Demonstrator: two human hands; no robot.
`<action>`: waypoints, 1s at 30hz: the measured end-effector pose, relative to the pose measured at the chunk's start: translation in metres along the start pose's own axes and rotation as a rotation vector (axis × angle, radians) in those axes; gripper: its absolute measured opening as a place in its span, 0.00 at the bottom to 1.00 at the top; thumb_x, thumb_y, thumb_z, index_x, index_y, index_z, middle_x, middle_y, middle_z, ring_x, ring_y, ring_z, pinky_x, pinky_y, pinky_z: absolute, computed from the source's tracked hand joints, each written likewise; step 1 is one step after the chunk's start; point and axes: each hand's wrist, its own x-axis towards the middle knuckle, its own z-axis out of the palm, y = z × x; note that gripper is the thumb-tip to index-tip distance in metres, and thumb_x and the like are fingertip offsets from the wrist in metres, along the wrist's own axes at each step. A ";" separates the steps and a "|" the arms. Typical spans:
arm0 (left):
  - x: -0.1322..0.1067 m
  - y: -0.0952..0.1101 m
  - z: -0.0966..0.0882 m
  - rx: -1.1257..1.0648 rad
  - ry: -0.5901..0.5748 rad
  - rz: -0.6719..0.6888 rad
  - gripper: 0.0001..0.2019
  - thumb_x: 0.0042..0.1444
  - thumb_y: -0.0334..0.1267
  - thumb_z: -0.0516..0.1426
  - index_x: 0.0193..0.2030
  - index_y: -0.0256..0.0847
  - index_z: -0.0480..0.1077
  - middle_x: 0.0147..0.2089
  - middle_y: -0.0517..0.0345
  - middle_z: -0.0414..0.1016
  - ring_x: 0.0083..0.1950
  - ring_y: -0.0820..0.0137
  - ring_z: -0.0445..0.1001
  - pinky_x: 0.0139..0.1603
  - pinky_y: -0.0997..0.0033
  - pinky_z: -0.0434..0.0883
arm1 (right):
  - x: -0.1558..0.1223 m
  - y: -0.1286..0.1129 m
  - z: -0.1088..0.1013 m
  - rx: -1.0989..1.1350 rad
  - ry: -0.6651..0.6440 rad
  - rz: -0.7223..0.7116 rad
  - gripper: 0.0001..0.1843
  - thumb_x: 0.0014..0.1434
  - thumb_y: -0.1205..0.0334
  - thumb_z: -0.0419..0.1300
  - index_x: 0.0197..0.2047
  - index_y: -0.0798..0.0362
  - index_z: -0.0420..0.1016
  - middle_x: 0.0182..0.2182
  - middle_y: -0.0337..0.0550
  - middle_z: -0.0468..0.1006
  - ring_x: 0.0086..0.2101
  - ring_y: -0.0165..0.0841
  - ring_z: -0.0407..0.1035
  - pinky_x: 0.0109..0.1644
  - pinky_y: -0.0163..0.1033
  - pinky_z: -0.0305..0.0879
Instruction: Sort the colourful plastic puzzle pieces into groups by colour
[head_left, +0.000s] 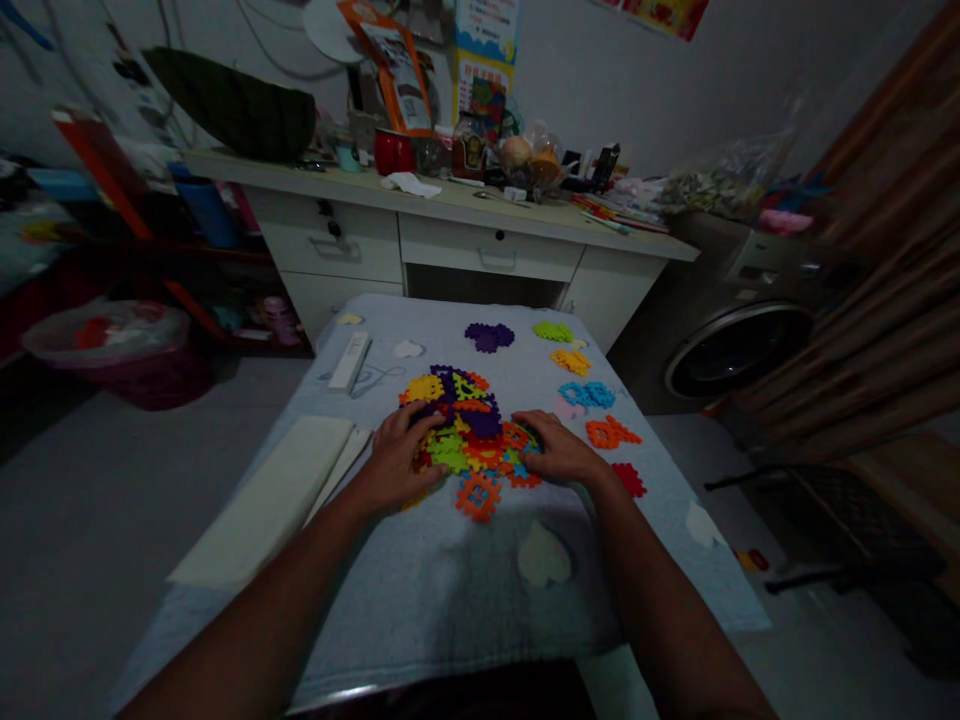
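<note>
A mixed pile of interlocking plastic tiles [470,425] lies on the cloth-covered table in front of me. Green, yellow, orange, purple, red and blue pieces overlap in it. My left hand [405,455] rests at the pile's left side, thumb and fingers apart. At the opposite side, my right hand [555,447] curves against the pieces, its fingertips partly hidden. Nearest to me sits an orange windowed tile [478,496]. Sorted tiles stand apart from the pile: purple tiles [489,337], green tiles [553,331], yellow tiles [571,361], blue tiles [587,394], orange tiles [613,432] and red tiles [628,479].
Left of the pile are a white power strip [350,362] and a pale folded sheet [266,505]. Behind the table [480,600] stands a cluttered desk [491,210]. A washing machine [705,310] is at the right, a lined bin [127,355] at the left.
</note>
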 end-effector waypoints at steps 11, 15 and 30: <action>0.000 0.005 0.001 0.033 -0.005 -0.039 0.38 0.48 0.60 0.61 0.64 0.48 0.60 0.70 0.46 0.51 0.70 0.47 0.53 0.67 0.43 0.56 | 0.001 -0.001 0.006 0.143 0.144 -0.092 0.35 0.46 0.71 0.56 0.60 0.52 0.66 0.55 0.49 0.67 0.57 0.40 0.61 0.64 0.48 0.56; 0.000 0.005 0.002 0.031 0.000 -0.035 0.37 0.49 0.59 0.61 0.64 0.48 0.61 0.70 0.46 0.51 0.69 0.47 0.54 0.66 0.44 0.57 | 0.001 0.002 0.007 0.169 0.127 -0.081 0.34 0.44 0.72 0.54 0.57 0.54 0.68 0.53 0.49 0.69 0.55 0.40 0.62 0.63 0.48 0.57; 0.001 0.005 0.001 0.034 -0.002 -0.028 0.36 0.50 0.57 0.60 0.64 0.47 0.62 0.70 0.45 0.52 0.69 0.46 0.54 0.66 0.43 0.57 | 0.007 0.010 0.011 0.218 0.356 -0.079 0.17 0.68 0.54 0.47 0.42 0.53 0.73 0.41 0.48 0.75 0.44 0.37 0.68 0.53 0.44 0.62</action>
